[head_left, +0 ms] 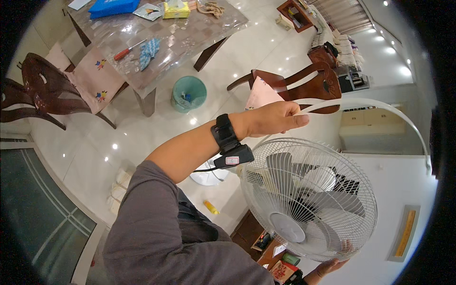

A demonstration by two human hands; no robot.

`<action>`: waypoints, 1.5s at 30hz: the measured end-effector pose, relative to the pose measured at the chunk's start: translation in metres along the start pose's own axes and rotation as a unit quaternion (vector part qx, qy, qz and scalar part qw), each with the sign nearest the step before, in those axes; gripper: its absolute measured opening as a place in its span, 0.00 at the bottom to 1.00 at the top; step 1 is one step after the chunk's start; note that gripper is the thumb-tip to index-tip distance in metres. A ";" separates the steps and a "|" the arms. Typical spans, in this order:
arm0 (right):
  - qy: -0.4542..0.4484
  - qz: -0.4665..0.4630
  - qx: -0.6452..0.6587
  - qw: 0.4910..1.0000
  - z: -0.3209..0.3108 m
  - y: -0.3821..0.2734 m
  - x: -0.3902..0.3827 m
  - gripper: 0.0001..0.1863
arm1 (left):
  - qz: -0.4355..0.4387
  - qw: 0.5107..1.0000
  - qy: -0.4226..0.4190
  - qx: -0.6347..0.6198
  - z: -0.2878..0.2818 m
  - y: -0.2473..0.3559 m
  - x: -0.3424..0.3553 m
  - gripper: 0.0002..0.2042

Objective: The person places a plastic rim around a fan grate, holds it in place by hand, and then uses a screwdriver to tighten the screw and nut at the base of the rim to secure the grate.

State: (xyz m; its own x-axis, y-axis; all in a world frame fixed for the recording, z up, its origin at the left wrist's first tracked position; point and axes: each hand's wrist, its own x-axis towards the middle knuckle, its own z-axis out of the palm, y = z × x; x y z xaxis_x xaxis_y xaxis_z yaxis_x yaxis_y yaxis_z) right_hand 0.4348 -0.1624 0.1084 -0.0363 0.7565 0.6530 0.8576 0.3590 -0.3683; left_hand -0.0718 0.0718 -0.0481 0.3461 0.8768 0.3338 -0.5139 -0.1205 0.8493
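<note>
A grey long sleeve [156,223] is pushed up the forearm. A black wrist strap [224,133] carries a small black device [235,156] with a thin cable.

Yellow tissue box [176,9] on table [199,33]

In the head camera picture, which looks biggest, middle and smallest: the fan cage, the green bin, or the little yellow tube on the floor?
1. Fan cage, though it is nearest the camera.
2. Green bin.
3. Yellow tube.
</note>
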 end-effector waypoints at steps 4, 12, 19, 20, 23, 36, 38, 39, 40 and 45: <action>-0.005 0.016 0.021 1.000 -0.014 0.020 -0.007 0.56 | 0.081 0.995 -0.006 -0.058 0.012 0.003 0.004 0.19; 0.033 0.072 0.066 0.995 0.006 -0.005 -0.004 0.59 | 0.055 0.995 -0.059 0.063 0.024 0.021 0.009 0.15; 0.039 0.080 0.103 0.991 0.008 -0.013 -0.011 0.57 | 0.068 0.986 -0.092 0.119 0.046 0.059 0.020 0.19; 0.033 0.088 0.133 0.987 0.008 -0.014 -0.012 0.57 | 0.069 0.985 -0.100 0.124 0.050 0.065 0.021 0.19; 0.047 0.104 0.177 0.978 0.013 -0.020 -0.014 0.56 | 0.069 0.982 -0.124 0.122 0.061 0.078 0.026 0.20; 0.048 0.053 0.017 0.997 0.007 -0.009 -0.018 0.57 | 0.047 0.967 -0.172 0.184 0.111 0.107 0.051 0.17; 0.032 0.069 0.005 0.997 0.003 -0.012 -0.022 0.57 | 0.041 0.962 -0.180 0.200 0.130 0.110 0.057 0.17; 0.056 0.082 0.066 0.993 0.016 -0.032 -0.017 0.56 | 0.038 0.962 -0.171 0.209 0.133 0.112 0.058 0.16; 0.078 0.092 0.128 0.984 0.025 -0.044 -0.013 0.55 | 0.038 0.960 -0.181 0.209 0.132 0.115 0.058 0.16; 0.066 0.073 0.094 0.991 0.016 -0.039 0.000 0.57 | 0.117 0.910 -0.155 0.366 0.151 0.126 0.059 0.15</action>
State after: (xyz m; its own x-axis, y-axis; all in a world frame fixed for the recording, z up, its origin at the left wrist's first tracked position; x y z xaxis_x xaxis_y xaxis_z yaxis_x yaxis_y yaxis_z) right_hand 0.3936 -0.1678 0.1121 0.1587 0.7348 0.6595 0.7373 0.3560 -0.5741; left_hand 0.0024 0.0381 0.1398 0.5576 0.6277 0.5433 0.0195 -0.6642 0.7473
